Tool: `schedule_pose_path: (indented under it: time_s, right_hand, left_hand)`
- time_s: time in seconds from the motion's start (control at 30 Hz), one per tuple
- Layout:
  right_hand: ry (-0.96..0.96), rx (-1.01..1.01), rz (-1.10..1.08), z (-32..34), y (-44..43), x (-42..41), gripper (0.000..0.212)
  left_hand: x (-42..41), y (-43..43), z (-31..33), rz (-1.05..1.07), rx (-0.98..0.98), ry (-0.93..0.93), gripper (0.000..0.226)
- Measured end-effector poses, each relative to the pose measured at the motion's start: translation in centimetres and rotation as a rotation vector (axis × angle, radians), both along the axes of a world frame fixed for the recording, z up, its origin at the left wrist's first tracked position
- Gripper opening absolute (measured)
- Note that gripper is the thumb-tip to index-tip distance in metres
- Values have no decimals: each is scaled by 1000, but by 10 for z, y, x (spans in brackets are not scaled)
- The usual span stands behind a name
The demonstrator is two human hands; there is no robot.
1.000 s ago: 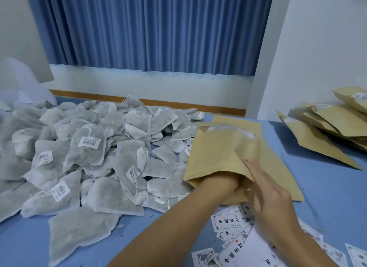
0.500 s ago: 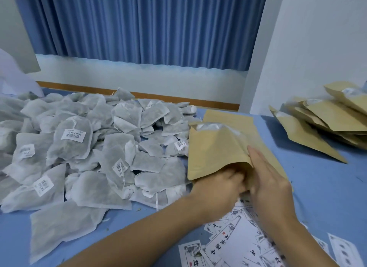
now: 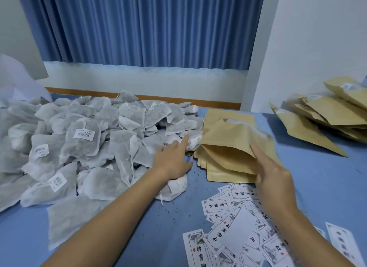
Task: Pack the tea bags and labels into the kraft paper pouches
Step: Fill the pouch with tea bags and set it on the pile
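While the left hand lies flat, fingers straight and grasping nothing, on the near edge of the tea bags heaped across the left of the frame, the right hand holds the kraft pouch at centre right. It grips the pouch by its lower edge, with the index finger laid along the paper.

That pouch is raised off a stack of empty pouches on the blue counter. The labels lie scattered at lower right, and filled pouches are piled at upper right.

The likeliest slip is the soft pouch sagging shut, since only one edge is held, so a bag would catch on the lip. Dragging one bag from the heap by its string could also pull its neighbours onto the counter.

The right thumb is hidden under the paper. A whitish blur at the pouch's far edge could be lining or contents. The filled pile is cut off by the frame, and the label print is unreadable.
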State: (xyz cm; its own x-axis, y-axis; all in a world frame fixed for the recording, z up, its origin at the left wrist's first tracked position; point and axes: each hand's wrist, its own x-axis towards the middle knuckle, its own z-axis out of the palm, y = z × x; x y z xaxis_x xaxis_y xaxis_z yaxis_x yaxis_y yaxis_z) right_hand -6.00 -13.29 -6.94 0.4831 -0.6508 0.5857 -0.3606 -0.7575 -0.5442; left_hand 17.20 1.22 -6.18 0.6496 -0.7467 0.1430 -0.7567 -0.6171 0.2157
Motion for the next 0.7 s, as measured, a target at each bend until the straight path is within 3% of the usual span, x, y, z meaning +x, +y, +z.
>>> schedule_pose_path:
  time_s: [0.13,0.37,0.47,0.63,0.7]
  right_hand:
    - [-10,-1,12,0,-3,1,41]
    - [-21,50,15,1,-1,3,34]
    - [-12,42,14,1,-1,3,34]
    - [-39,53,-3,0,-1,5,33]
    - [-56,71,-10,-2,-2,5,33]
  left_hand:
    - [0,-3,-6,15,-70,-93,77]
    - [-8,-4,-4,9,-157,-88,35]
    - [-14,-4,-3,25,-187,-176,37]
    - [-24,3,3,91,-674,-235,31]
    - [-30,6,4,75,-761,-276,28]
